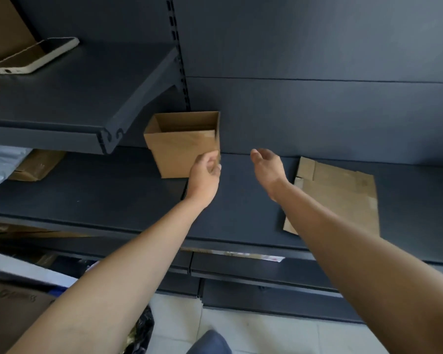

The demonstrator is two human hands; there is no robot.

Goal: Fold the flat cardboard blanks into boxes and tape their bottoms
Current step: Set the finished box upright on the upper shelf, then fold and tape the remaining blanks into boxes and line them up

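An erected brown cardboard box (179,146) stands upright with its top open at the back of the dark shelf (113,195). My left hand (204,175) is at the box's lower right corner, with its fingers curled around that edge. To the right of the box, my right hand (267,167) hovers just above the shelf, fingers apart and holding nothing. A flat cardboard blank (343,195) lies on the shelf to the right, partly under my right forearm.
A phone (33,56) lies on the upper shelf (74,98) at the left, which overhangs the lower shelf. Under it sit a flattened brown package (36,166) and clear plastic (0,164). More cardboard (13,310) and a black bag (141,330) lie on the floor below left.
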